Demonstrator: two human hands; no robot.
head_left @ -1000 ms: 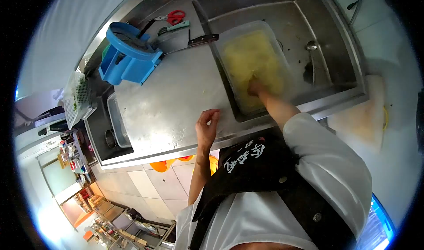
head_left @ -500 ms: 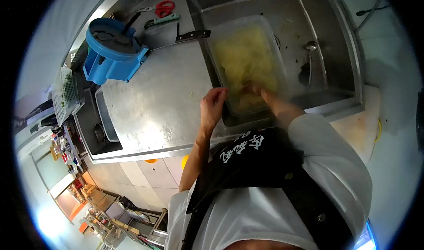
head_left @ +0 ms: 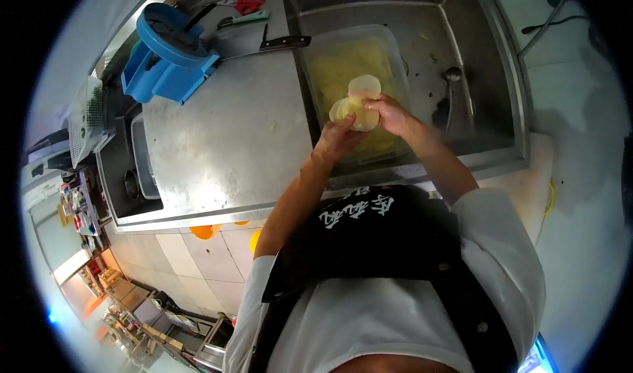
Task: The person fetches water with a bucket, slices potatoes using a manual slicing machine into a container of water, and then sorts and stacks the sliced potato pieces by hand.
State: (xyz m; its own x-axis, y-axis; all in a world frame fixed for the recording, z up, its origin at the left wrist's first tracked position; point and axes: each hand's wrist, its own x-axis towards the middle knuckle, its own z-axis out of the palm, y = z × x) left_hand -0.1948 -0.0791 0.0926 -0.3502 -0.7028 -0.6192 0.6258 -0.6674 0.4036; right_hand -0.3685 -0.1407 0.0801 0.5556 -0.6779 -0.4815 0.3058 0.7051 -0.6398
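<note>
Several thin pale-yellow slices [head_left: 364,88] are held up between both hands, above a clear plastic tub [head_left: 397,50]. My left hand [head_left: 337,138] is closed on the slices from the left, its thumb on top. From the right, my right hand [head_left: 390,114] pinches the same slices. More yellow slices [head_left: 346,62] lie in liquid in the tub, which stands in the steel sink. Both hands partly hide the tub's near part.
Left of the sink is a steel counter [head_left: 224,122] with a blue slicer [head_left: 168,57], a cleaver [head_left: 285,43], a green-handled peeler [head_left: 250,17] and red-handled scissors [head_left: 249,2]. A ladle [head_left: 452,76] lies in the sink. A white basket [head_left: 87,119] stands far left.
My right hand has come up out of the tub with slices. My left hand has moved right over the tub and taken hold of them too.
</note>
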